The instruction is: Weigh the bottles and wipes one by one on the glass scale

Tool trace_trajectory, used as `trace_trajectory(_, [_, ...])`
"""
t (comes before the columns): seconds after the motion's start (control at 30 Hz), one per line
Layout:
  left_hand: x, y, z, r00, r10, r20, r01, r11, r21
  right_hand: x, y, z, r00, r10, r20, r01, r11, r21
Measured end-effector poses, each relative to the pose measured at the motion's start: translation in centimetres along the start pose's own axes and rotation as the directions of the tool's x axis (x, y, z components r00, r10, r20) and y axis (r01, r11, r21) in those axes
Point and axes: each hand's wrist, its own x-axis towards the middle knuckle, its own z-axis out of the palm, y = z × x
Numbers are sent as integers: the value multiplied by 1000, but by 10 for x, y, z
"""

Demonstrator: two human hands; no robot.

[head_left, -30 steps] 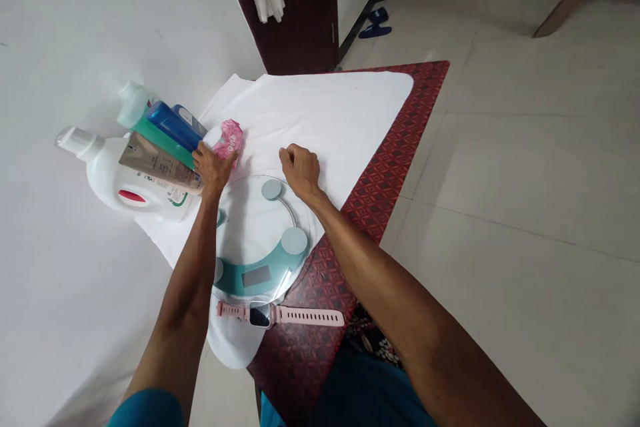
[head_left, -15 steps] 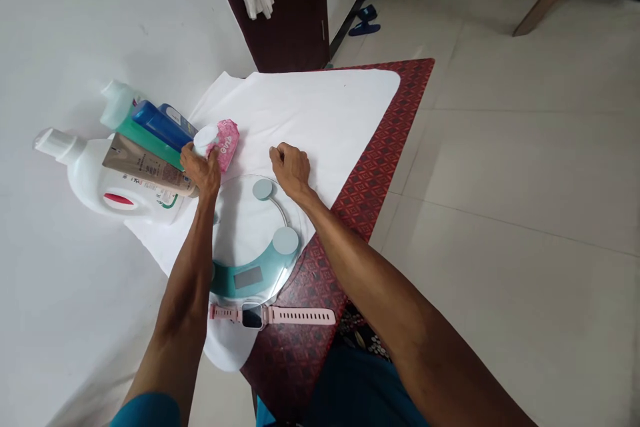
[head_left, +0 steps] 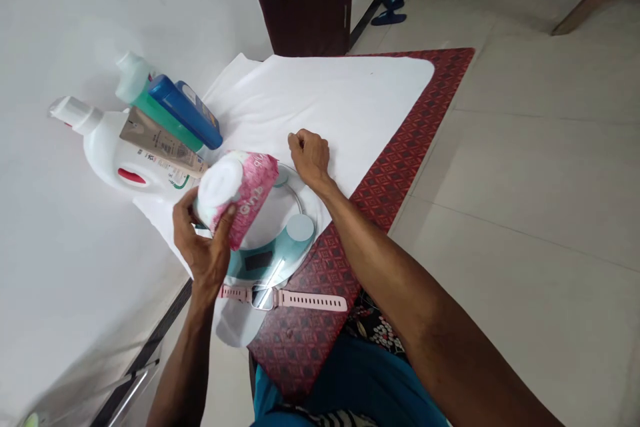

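Observation:
My left hand (head_left: pixel 203 247) grips a pink wet wipes pack (head_left: pixel 254 195) with a round white lid, thumb on one side and fingers on the other. It is held up, tilted, in front of the round glass scale (head_left: pixel 300 228) and covers part of it. My right hand (head_left: pixel 311 159) rests as a loose fist on the white cloth (head_left: pixel 350 93), just beyond the scale's edge, with nothing visible in it. A smartwatch with a pink strap (head_left: pixel 313 300) lies stretched out along the scale's near side.
Against the wall on the left stand a white detergent jug (head_left: pixel 105 153), a brown tube (head_left: pixel 160 143), a green bottle (head_left: pixel 165 121) and blue bottles (head_left: pixel 183 107). The red patterned table (head_left: pixel 305 333) ends at the right, above a tiled floor. Slippers (head_left: pixel 389 17) lie by the door.
My left hand has lifted the wipes pack from beside the bottles and brought it nearer, over the scale. My right fist stays on the cloth. The view has shifted slightly.

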Motion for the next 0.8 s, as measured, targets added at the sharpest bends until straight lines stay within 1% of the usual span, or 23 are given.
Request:
trace_trajectory(0.07, [-22, -6, -2, 999, -32, 27, 31, 999, 16, 0, 2, 2, 1000, -11, -5, 11, 1000, -7])
trace_trajectory(0.13, [-35, -11, -3, 997, -55, 61, 53, 998, 27, -1, 3, 2, 1000, -26, 3, 26, 1000, -13])
trace_trajectory(0.2, [-41, -15, -7, 991, -62, 120, 59, 998, 31, -2, 5, 2, 999, -44, 10, 45, 999, -12])
trace_trajectory(0.27, [-39, -18, -17, 982, -57, 181, 58, 998, 2, -5, 7, 1, 998, -69, 12, 69, 998, 1])
trace_trajectory(0.3, [-37, -22, -22, 981, -58, 185, 63, 998, -23, -6, 9, 1, 997, -82, 13, 82, 997, 15])
trace_trajectory(0.33, [-33, -27, -28, 984, -71, 162, 80, 996, -48, -7, 10, 0, 996, -93, 17, 92, 995, 37])
trace_trajectory(0.37, [-28, -36, -33, 988, -105, 110, 113, 991, -71, -9, 11, -1, 995, -98, 25, 97, 993, 63])
trace_trajectory(0.4, [-23, -46, -36, 986, -164, 40, 167, 981, -95, -10, 11, -2, 995, -98, 31, 95, 992, 84])
trace_trajectory(0.43, [-17, -60, -38, 968, -248, -32, 242, 962, -127, -11, 10, -4, 995, -94, 26, 92, 991, 93])
trace_trajectory(0.47, [-10, -75, -39, 933, -348, -95, 329, 929, -168, -14, 7, -7, 996, -91, 3, 90, 992, 93])
trace_trajectory(0.53, [6, -107, -36, 825, -544, -155, 493, 825, -276, -21, -5, -17, 990, -109, -86, 116, 990, 84])
trace_trajectory(0.57, [15, -123, -33, 777, -605, -174, 537, 782, -316, -27, -15, -23, 983, -140, -121, 151, 985, 82])
trace_trajectory(0.6, [24, -137, -29, 746, -638, -189, 558, 755, -344, -36, -27, -31, 974, -182, -134, 194, 977, 85])
trace_trajectory(0.63, [34, -150, -25, 720, -662, -208, 570, 735, -368, -48, -41, -38, 966, -236, -103, 246, 965, 89])
trace_trajectory(0.7, [54, -170, -16, 667, -699, -259, 578, 704, -413, -80, -72, -49, 946, -320, 48, 317, 947, 62])
trace_trajectory(0.73, [64, -178, -12, 626, -725, -288, 586, 681, -440, -99, -86, -51, 932, -333, 146, 330, 943, 43])
trace_trajectory(0.8, [81, -190, -2, 526, -782, -334, 608, 621, -495, -138, -110, -46, 904, -286, 316, 308, 951, -20])
